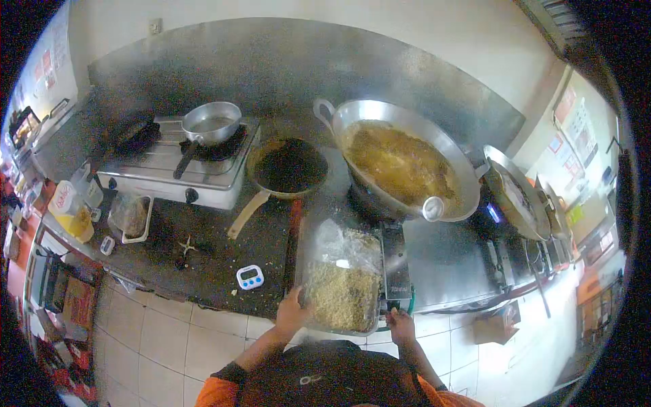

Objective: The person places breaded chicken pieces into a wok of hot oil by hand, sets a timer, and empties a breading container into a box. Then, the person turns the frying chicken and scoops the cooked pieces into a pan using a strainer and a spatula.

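My left hand (pixel 290 313) is at the near left edge of a clear rectangular tub (pixel 352 331), its fingers closed around the rim. Pale coarse crumbs (pixel 342 293) fill the front of the tub, and a clear plastic bag (pixel 339 241) lies at its back. To the right of the tub, my right hand (pixel 401 325) is at the front of a gas burner (pixel 397 288), fingers closed on its dark control knob (pixel 392 309). Above this burner sits a big metal wok (pixel 363 112) of bubbling brown oil, with a round steel ladle head (pixel 432 208) at its near rim.
A frying pan (pixel 291 166) with a dark inside stands left of the wok. Beyond it, a white stove (pixel 163 186) carries a small saucepan (pixel 213 122). A white timer (pixel 250 277) lies on the dark counter. Another wok (pixel 519 183) stands at the right.
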A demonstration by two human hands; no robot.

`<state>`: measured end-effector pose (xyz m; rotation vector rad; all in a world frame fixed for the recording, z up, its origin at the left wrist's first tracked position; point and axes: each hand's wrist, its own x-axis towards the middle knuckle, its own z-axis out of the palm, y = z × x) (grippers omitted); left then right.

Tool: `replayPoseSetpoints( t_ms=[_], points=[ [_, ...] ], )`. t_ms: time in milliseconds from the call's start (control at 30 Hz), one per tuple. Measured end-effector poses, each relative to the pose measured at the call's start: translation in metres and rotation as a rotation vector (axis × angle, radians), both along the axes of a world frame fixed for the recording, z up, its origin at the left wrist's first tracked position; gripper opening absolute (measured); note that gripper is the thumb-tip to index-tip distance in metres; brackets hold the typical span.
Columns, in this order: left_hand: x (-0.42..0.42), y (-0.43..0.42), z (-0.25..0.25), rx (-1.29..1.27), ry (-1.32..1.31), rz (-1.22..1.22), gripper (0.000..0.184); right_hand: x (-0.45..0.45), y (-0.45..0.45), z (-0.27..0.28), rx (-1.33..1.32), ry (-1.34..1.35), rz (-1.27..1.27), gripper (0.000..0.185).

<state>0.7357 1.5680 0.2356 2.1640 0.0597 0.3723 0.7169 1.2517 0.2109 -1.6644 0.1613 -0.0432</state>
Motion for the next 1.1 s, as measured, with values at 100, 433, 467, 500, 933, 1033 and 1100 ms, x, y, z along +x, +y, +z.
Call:
replayPoseSetpoints(
  t_ms=[100,433,467,500,933,1033,1100],
  points=[
    [-0.001,-0.005,0.011,-0.090,0.192,0.052,0.045,0.004,-0.010,-0.008,0.015,0.066,0.022,0.026],
    [-0.038,-0.002,0.035,-0.497,0.421,-0.035,0.029,-0.015,0.017,0.045,-0.024,0.469,0.408,0.040],
    [-0.048,0.005,0.010,-0.571,0.435,-0.063,0.028,-0.018,0.036,0.096,-0.215,0.464,0.439,0.042],
    [-0.057,0.012,-0.003,-0.641,0.447,-0.095,0.026,-0.022,0.032,0.083,-0.266,0.462,0.444,0.036],
    [-0.149,0.024,0.055,-0.415,0.663,-0.395,0.021,-0.131,0.062,0.149,-1.053,-0.051,-0.085,0.077],
    [-0.162,-0.008,0.033,-0.462,0.714,-0.574,0.019,-0.173,0.014,0.103,-1.165,0.091,-0.218,0.085],
    [-0.171,-0.048,0.038,-0.491,0.736,-0.653,0.018,-0.203,-0.021,0.091,-1.272,0.212,-0.291,0.086]
  ],
)
